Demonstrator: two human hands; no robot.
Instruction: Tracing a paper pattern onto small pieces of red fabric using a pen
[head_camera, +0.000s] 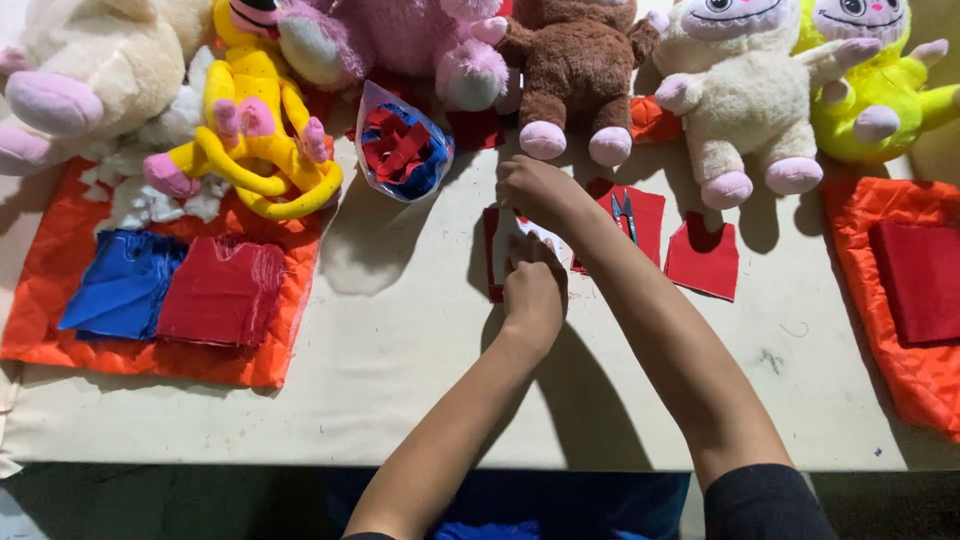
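Two bare forearms reach up from the near edge of a cream worktable (420, 400), meeting over a red fabric piece (492, 262) that lies near the table's middle, just in front of a row of plush toys. Largest in that row are a cream plush animal (90, 70) at far left and a pink one (400, 40) beside it, then a brown bear (575, 70), a pale yeti-like doll (745, 100), a lime-green doll (890, 110) and a yellow long-limbed doll (255, 130). Orange quilted cloths (130, 345) flank the table, the left one bearing stacks of blue cut pieces (120, 285) and red cut pieces (220, 292). A clear bag of red and blue scraps (402, 148) leans by the dolls. More red pieces (705, 258) lie to the right, one carrying small snips (625, 215).

The left hand (532, 295) is curled, fingers bent down and pressing on the fabric piece. The right hand (535, 190) is loosely closed above it, fingertips resting at the piece's upper edge; whether it pinches anything small cannot be told, since the knuckles hide it. Good handling here would seem to call for keeping the lower hand flat and firm so the cloth cannot creep, while the upper fingers work the edge lightly, clear of the snips.
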